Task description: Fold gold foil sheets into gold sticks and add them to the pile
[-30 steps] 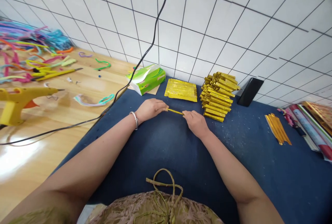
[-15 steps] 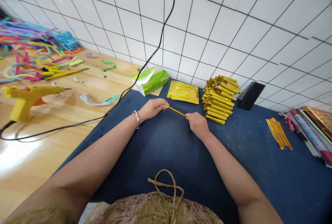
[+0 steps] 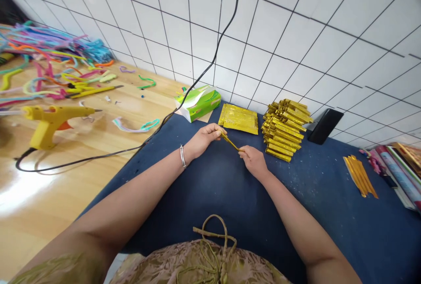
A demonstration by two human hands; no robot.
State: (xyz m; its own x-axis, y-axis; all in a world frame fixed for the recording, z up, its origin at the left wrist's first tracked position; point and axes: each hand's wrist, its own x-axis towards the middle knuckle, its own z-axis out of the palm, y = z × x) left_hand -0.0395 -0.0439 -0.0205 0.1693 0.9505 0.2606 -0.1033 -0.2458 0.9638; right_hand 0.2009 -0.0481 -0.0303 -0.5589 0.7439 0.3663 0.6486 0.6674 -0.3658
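Note:
A thin gold foil strip (image 3: 231, 142) is stretched between my hands above the dark blue cloth (image 3: 210, 192). My left hand (image 3: 204, 138), with a silver bracelet at the wrist, pinches its upper left end. The lower right end is pinched by my right hand (image 3: 253, 159). Just behind my hands lies a flat gold foil sheet or packet (image 3: 239, 118). To the right of it rises a pile of folded gold strips (image 3: 285, 130).
A green tissue box (image 3: 203, 103) stands behind my left hand. On the wooden table at left are a yellow glue gun (image 3: 49, 122) and colourful pipe cleaners (image 3: 55, 51). A black cable (image 3: 210, 65) hangs across. At right: a black phone (image 3: 325, 126), orange-gold strips (image 3: 360, 176), books (image 3: 399, 174).
The view has shifted slightly, so the scene sits further right. The gold strip now slopes more steeply between my hands, and both hands still hold it.

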